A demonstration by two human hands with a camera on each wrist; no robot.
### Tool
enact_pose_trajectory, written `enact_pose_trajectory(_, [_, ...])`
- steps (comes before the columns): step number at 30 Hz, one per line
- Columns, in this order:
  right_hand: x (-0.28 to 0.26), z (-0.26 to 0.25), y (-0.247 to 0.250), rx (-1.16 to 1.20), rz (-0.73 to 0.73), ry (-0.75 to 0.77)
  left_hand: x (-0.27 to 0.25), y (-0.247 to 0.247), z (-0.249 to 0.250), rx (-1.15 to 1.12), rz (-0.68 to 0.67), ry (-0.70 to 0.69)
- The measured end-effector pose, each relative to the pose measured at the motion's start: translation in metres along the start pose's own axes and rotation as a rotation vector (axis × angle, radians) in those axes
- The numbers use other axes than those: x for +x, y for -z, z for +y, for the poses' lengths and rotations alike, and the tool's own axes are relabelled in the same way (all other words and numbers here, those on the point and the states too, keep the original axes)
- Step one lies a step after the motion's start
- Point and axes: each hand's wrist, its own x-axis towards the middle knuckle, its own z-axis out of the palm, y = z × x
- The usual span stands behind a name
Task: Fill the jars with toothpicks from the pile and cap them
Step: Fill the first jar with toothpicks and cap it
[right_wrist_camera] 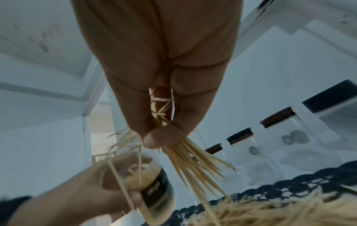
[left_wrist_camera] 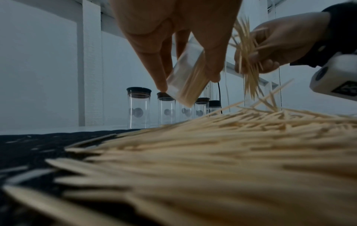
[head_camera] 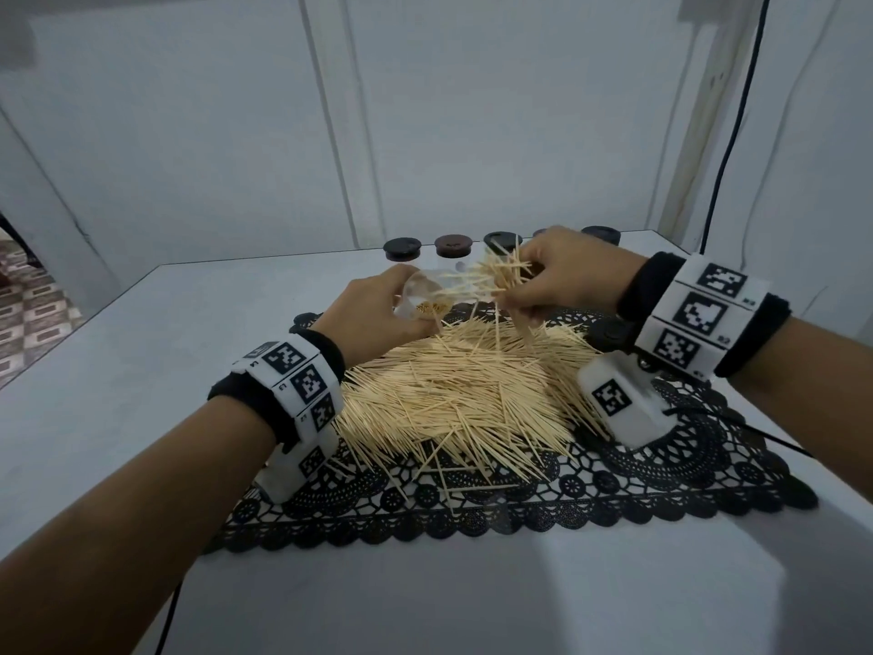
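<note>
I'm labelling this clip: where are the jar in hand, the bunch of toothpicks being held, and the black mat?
jar [left_wrist_camera: 185, 79]: left wrist view, its clear side wall.
bunch of toothpicks [head_camera: 500, 281]: head view, middle of the bunch.
black mat [head_camera: 685, 460]: head view, bare lace at right.

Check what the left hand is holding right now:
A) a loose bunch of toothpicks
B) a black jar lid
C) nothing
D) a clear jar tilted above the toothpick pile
D: the left hand grips a clear cylindrical jar tilted above the pale wooden toothpick pile, while the right hand pinches the loose bunch of toothpicks.
</note>
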Motion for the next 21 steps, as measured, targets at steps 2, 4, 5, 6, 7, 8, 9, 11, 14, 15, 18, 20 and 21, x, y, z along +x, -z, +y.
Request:
enact_pose_trajectory(2, [0.002, -0.003, 0.002, 0.113, 0.032, 0.013, -0.001, 0.0, 0.001, 0.003, -0.026, -0.005])
enact_pose_trajectory(4, [0.004, -0.006, 0.002, 0.279, 0.064, 0.03, -0.001, -0.001, 0.002, 0.013, -0.064, 0.001])
enact_pose_trajectory(5, [0.005, -0.009, 0.002, 0.36, 0.087, 0.041, -0.001, -0.001, 0.002, 0.023, -0.083, 0.005])
enact_pose_trajectory(6, [0.006, -0.011, 0.001, 0.428, 0.108, 0.056, -0.001, -0.001, 0.002, 0.036, -0.1, 0.006])
enact_pose_trajectory(7, [0.008, -0.014, -0.001, 0.48, 0.126, 0.072, -0.001, -0.001, 0.002, 0.048, -0.112, 0.006])
enact_pose_trajectory(8, [0.009, -0.016, -0.002, 0.519, 0.14, 0.089, -0.001, -0.001, 0.002, 0.057, -0.121, 0.003])
enact_pose_trajectory(9, [0.01, -0.019, -0.004, 0.544, 0.151, 0.106, -0.002, -0.001, 0.002, 0.061, -0.126, -0.003])
enact_pose_trajectory(11, [0.013, -0.024, -0.01, 0.558, 0.169, 0.138, -0.002, -0.001, 0.003, 0.057, -0.138, -0.006])
enact_pose_trajectory(14, [0.018, -0.028, -0.018, 0.555, 0.179, 0.157, -0.002, -0.001, 0.003, 0.058, -0.152, -0.005])
enact_pose_trajectory(15, [0.019, -0.028, -0.021, 0.553, 0.178, 0.156, -0.002, -0.002, 0.003, 0.062, -0.154, -0.004])
enact_pose_trajectory(18, [0.021, -0.027, -0.029, 0.535, 0.162, 0.143, -0.001, -0.002, 0.002, 0.089, -0.151, -0.006])
enact_pose_trajectory(20, [0.02, -0.024, -0.035, 0.512, 0.143, 0.145, -0.001, -0.002, 0.002, 0.089, -0.149, -0.002])
enact_pose_trajectory(21, [0.019, -0.022, -0.038, 0.492, 0.139, 0.148, -0.001, -0.002, 0.002, 0.086, -0.148, 0.001])
